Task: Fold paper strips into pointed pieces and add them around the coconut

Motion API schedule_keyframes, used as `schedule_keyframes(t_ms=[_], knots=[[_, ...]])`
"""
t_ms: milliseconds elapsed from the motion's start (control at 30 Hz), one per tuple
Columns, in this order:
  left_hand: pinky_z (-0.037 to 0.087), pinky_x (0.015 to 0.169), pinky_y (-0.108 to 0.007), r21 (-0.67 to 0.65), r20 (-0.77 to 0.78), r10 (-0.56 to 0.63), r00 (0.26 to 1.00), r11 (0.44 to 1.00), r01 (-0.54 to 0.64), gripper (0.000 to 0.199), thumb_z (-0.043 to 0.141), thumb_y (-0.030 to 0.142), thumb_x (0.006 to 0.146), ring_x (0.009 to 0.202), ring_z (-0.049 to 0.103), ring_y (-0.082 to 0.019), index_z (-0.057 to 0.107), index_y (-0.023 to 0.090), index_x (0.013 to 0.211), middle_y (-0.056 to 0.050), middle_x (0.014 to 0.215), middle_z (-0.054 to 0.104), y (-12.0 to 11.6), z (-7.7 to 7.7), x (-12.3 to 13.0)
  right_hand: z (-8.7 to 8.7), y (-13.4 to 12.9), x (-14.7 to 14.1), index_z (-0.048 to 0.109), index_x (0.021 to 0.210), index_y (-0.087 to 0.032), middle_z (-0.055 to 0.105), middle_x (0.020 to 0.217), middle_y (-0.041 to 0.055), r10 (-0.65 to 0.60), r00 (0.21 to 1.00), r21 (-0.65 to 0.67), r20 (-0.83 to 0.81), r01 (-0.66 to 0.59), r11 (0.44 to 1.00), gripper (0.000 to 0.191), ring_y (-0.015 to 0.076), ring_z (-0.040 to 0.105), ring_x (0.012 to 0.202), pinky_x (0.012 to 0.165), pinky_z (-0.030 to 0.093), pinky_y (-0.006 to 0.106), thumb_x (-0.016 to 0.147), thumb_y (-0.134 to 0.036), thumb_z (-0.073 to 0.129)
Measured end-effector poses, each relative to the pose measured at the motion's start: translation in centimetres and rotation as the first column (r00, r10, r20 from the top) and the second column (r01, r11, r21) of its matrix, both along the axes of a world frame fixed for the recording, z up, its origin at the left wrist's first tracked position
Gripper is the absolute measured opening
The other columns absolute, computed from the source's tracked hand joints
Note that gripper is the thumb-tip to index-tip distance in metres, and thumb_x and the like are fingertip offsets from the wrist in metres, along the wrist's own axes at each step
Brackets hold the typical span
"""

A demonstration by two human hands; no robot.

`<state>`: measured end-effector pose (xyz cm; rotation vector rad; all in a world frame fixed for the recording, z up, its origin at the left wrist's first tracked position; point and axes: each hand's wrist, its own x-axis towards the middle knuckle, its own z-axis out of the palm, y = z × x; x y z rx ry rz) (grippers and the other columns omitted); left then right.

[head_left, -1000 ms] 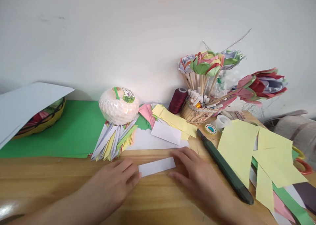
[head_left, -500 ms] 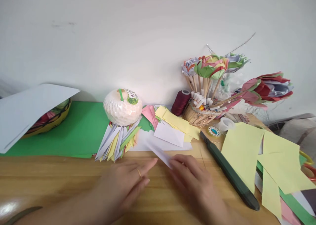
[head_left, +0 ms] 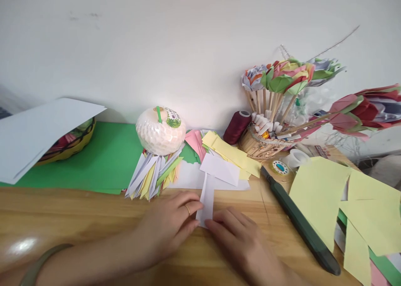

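Note:
A narrow white paper strip [head_left: 208, 196] stands between my hands above the wooden tabletop, with a folded flap along its left side. My left hand [head_left: 175, 215], a ring on one finger, grips the strip's lower left edge between fingertips and thumb. At the lower right corner, my right hand [head_left: 239, 238] has its fingers bent and closed on the same strip. Just beyond its upper end lies a white paper rectangle [head_left: 219, 169], beside yellow paper strips [head_left: 233, 152] and pink paper pieces [head_left: 196, 143].
Folded paper pieces [head_left: 148, 177] fan out below a net-wrapped coconut [head_left: 160, 131]. To the right lie a long dark-green cutter [head_left: 302, 223] and yellow sheets [head_left: 319, 198]. Behind stand a maroon thread spool [head_left: 237, 127] and a basket [head_left: 260, 145] of paper flowers. Green sheets [head_left: 106, 160] lie left.
The white strip has turned from slanting to nearly upright in view and come nearer my left hand, which now touches it. The surroundings have shifted in view, those on the right mostly rightward.

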<state>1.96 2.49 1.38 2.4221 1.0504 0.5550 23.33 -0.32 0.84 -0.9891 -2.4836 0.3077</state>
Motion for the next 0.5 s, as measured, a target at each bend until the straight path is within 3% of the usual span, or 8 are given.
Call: schedule_keyframes(t_ms=[100,233,333,500], knots=[[0.051,0.08,-0.032,0.104,-0.054,-0.021,0.998,0.994,0.027,0.028,0.043,0.013,0.089,0.093,0.059,-0.019,0.059,0.016,0.111,-0.007,0.106,0.063,-0.1,-0.2,0.1,-0.2,0.0,-0.1,0.061,0.094,-0.017,0.061,0.082,0.0038,-0.038,0.999,-0.029,-0.015,0.038,0.999,0.023,0.0163,0.055,0.074,0.064,0.046,0.028,0.096,-0.015,0.038],[0.048,0.076,-0.03,0.231,-0.048,-0.034,0.998,0.972,0.044,0.025,0.04,0.011,0.092,0.085,0.058,-0.018,0.063,0.017,0.102,-0.004,0.093,0.064,0.0,-0.5,0.2,-0.7,0.0,-0.3,0.06,0.095,-0.017,0.06,0.081,0.0031,-0.072,0.993,-0.09,-0.096,0.064,0.994,0.015,0.0147,0.054,0.071,0.062,0.044,0.025,0.093,-0.012,0.046],[0.047,0.074,-0.028,0.255,-0.011,-0.057,0.998,0.965,0.058,0.027,0.038,0.01,0.093,0.082,0.057,-0.017,0.064,0.017,0.098,-0.004,0.091,0.064,0.1,-0.7,0.2,-0.7,0.1,-0.5,0.061,0.091,-0.017,0.06,0.078,0.0027,-0.074,0.991,-0.11,-0.115,0.061,0.992,0.015,0.0142,0.054,0.07,0.06,0.042,0.024,0.093,-0.013,0.047],[0.049,0.077,-0.031,0.253,0.011,-0.069,0.998,0.965,0.064,0.024,0.04,0.018,0.094,0.086,0.058,-0.019,0.062,0.014,0.104,-0.006,0.098,0.065,0.2,-1.1,0.2,-0.3,0.3,-0.7,0.063,0.088,-0.018,0.059,0.074,0.0021,-0.046,0.993,-0.031,-0.106,0.043,0.999,0.017,0.0141,0.052,0.067,0.058,0.039,0.025,0.093,-0.015,0.048]])
